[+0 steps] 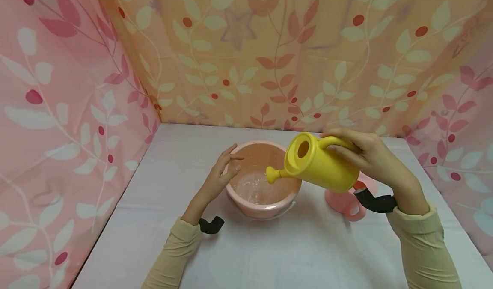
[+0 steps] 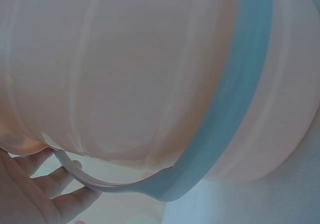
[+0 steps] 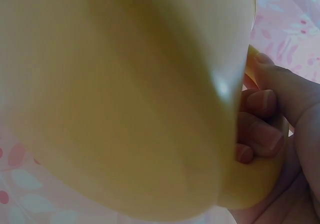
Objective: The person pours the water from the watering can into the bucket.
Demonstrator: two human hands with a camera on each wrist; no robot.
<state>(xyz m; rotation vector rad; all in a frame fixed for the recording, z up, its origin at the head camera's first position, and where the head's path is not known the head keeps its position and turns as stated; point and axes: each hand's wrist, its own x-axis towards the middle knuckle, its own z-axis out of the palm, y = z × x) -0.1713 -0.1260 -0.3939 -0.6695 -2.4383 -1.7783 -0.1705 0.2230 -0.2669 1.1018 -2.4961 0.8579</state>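
Note:
A pale pink bucket [image 1: 262, 208] holds clear water whose surface is rippled and bubbly. My left hand [image 1: 219, 175] rests at its left rim, fingers spread and fairly straight. In the left wrist view those fingers [image 2: 77, 204] lie beside the bucket's grey-blue handle [image 2: 245, 79]. My right hand [image 1: 362, 154] grips the looped handle of a yellow watering can [image 1: 327, 169]. The can is tilted left, with its sprinkler head over the water. Up close in the right wrist view, the can's body [image 3: 125, 104] fills most of the picture, and curled fingers [image 3: 260, 134] wrap its handle.
Behind the watering can, a pink cup-like item with a handle [image 1: 356, 214] stands on the white-covered table [image 1: 269, 254], partly hidden. Leaf-patterned cloth [image 1: 246, 66] hangs at the back and both sides. Black wrist mounts [image 1: 212, 225] stick out from both wrists.

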